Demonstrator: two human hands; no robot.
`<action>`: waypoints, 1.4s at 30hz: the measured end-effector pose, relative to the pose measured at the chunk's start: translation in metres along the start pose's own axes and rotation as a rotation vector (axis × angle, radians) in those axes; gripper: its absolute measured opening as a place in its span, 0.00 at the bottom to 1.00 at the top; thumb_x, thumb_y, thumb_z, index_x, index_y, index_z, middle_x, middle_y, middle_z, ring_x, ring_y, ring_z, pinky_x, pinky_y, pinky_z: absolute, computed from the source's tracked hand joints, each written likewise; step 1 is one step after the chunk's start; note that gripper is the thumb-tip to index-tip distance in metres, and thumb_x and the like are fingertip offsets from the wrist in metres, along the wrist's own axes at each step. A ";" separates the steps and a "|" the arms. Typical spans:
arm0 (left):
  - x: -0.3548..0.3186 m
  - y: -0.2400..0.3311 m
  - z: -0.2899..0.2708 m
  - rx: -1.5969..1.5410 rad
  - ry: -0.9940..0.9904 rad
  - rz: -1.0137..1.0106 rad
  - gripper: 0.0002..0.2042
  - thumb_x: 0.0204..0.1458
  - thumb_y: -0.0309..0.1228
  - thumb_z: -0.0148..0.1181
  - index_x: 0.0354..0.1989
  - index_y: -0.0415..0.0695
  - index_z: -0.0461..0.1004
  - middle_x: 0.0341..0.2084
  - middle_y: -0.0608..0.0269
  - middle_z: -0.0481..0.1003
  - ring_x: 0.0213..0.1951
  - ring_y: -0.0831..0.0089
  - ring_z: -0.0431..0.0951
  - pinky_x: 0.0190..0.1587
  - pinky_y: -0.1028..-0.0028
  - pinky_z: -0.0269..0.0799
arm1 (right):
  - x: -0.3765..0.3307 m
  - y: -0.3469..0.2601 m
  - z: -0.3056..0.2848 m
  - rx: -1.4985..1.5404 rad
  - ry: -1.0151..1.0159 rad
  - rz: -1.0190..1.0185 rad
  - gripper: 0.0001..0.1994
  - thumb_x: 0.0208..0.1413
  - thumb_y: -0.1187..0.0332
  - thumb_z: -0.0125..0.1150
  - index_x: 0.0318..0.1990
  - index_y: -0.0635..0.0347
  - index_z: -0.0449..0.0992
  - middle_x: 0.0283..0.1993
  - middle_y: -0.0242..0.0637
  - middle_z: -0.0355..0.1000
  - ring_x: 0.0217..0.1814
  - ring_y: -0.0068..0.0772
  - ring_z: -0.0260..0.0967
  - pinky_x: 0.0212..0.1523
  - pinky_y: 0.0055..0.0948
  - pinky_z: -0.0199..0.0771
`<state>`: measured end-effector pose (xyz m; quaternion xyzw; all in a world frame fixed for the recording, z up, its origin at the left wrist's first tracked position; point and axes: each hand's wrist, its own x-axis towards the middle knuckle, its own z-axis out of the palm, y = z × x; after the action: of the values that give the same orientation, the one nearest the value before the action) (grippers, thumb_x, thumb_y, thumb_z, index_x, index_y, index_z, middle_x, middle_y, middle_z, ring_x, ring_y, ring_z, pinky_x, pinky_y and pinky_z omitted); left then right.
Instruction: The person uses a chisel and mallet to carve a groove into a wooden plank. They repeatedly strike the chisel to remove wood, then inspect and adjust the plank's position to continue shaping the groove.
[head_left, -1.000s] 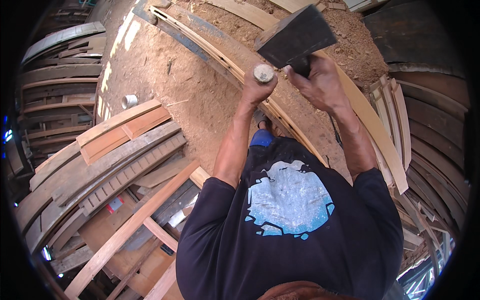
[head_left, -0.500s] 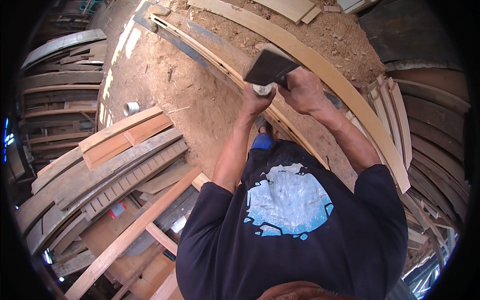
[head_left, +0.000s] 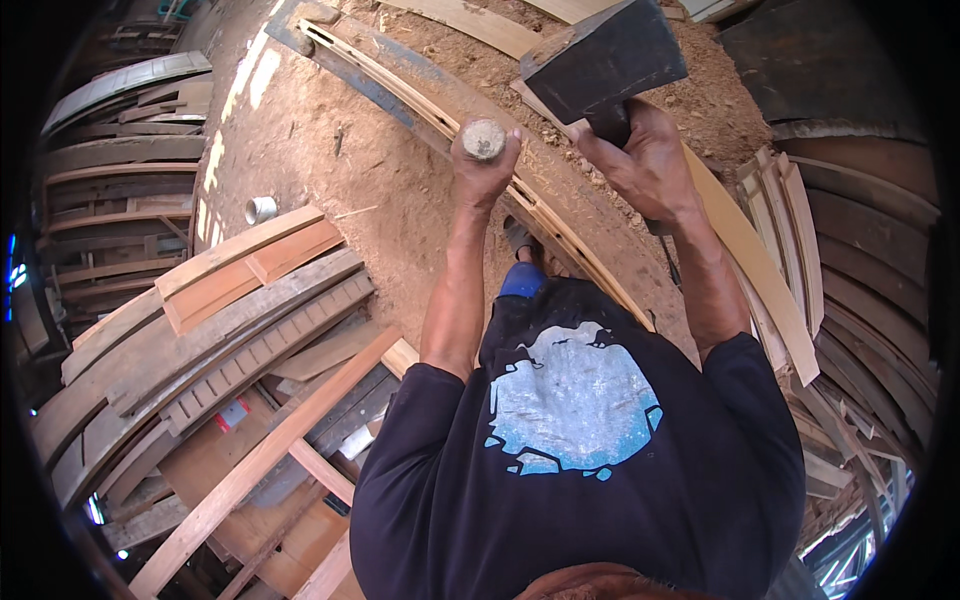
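Observation:
My left hand (head_left: 482,180) is wrapped round an upright chisel (head_left: 484,140); only the worn, round butt of its handle shows, and the blade is hidden under the fist. Below it runs a long pale wooden rail (head_left: 385,82) with narrow slots cut along it. That rail lies on a worn bench plank (head_left: 430,75). Up and to the right, my right hand (head_left: 648,165) grips the short dark handle of a mallet (head_left: 610,62). Its big black block head is raised, apart from the chisel.
Stacked boards and panels (head_left: 250,265) fill the left side. A long curved-looking plank (head_left: 745,235) lies to the right, near more leaning boards (head_left: 780,230). Sawdust and shavings (head_left: 350,180) cover the ground, where a white cup-like container (head_left: 261,210) lies.
The mallet has swung up and to the right, away from the chisel, with my right hand. My left hand has shifted slightly left and up, still holding the chisel.

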<state>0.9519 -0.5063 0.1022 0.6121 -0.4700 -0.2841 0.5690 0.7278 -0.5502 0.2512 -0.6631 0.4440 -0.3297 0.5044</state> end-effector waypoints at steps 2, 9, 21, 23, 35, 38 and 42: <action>0.003 0.006 0.001 0.016 -0.026 -0.007 0.12 0.50 0.29 0.72 0.32 0.42 0.71 0.24 0.72 0.72 0.27 0.82 0.71 0.31 0.77 0.70 | -0.001 -0.001 -0.003 0.027 0.038 -0.095 0.15 0.57 0.64 0.68 0.45 0.67 0.77 0.33 0.36 0.76 0.33 0.25 0.71 0.36 0.29 0.72; -0.006 0.002 0.002 0.048 -0.078 -0.102 0.12 0.50 0.28 0.72 0.32 0.42 0.71 0.23 0.71 0.72 0.28 0.83 0.71 0.31 0.78 0.70 | -0.007 -0.013 -0.010 0.045 0.068 -0.159 0.15 0.58 0.63 0.69 0.40 0.69 0.78 0.29 0.29 0.74 0.29 0.15 0.65 0.28 0.24 0.68; -0.042 -0.011 -0.005 0.181 -0.153 0.065 0.19 0.47 0.22 0.69 0.50 0.39 0.77 0.38 0.60 0.82 0.41 0.71 0.82 0.46 0.72 0.77 | 0.007 0.068 0.055 -0.678 -0.294 -0.140 0.13 0.49 0.65 0.63 0.43 0.55 0.80 0.28 0.50 0.77 0.35 0.56 0.77 0.38 0.49 0.76; -0.036 -0.011 -0.002 0.281 -0.107 0.257 0.17 0.48 0.22 0.69 0.47 0.38 0.77 0.39 0.61 0.82 0.40 0.72 0.82 0.46 0.72 0.77 | 0.009 0.062 0.054 -0.657 -0.321 -0.090 0.17 0.49 0.65 0.63 0.48 0.54 0.79 0.30 0.52 0.77 0.37 0.56 0.78 0.40 0.49 0.77; -0.036 -0.017 0.003 0.078 -0.178 -0.102 0.14 0.49 0.27 0.69 0.44 0.37 0.77 0.35 0.64 0.81 0.36 0.77 0.80 0.41 0.73 0.76 | 0.008 0.001 0.017 -0.352 -0.100 -0.244 0.13 0.47 0.67 0.68 0.40 0.61 0.78 0.28 0.50 0.75 0.32 0.55 0.76 0.34 0.45 0.74; -0.037 -0.004 0.011 0.044 -0.229 -0.086 0.14 0.49 0.27 0.70 0.43 0.37 0.77 0.34 0.62 0.81 0.36 0.75 0.80 0.40 0.72 0.76 | 0.006 0.041 0.036 -0.484 -0.116 -0.288 0.11 0.47 0.67 0.68 0.37 0.61 0.78 0.27 0.49 0.75 0.33 0.55 0.76 0.34 0.46 0.74; -0.046 -0.010 0.009 0.146 -0.188 0.054 0.15 0.49 0.27 0.69 0.45 0.37 0.77 0.33 0.59 0.80 0.35 0.71 0.79 0.40 0.73 0.76 | 0.010 0.058 0.047 -0.684 -0.257 -0.101 0.10 0.46 0.66 0.68 0.34 0.60 0.77 0.28 0.48 0.75 0.34 0.56 0.75 0.36 0.49 0.74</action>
<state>0.9280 -0.4698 0.0820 0.6096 -0.5569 -0.2900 0.4839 0.7584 -0.5471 0.1825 -0.8507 0.4280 -0.1006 0.2882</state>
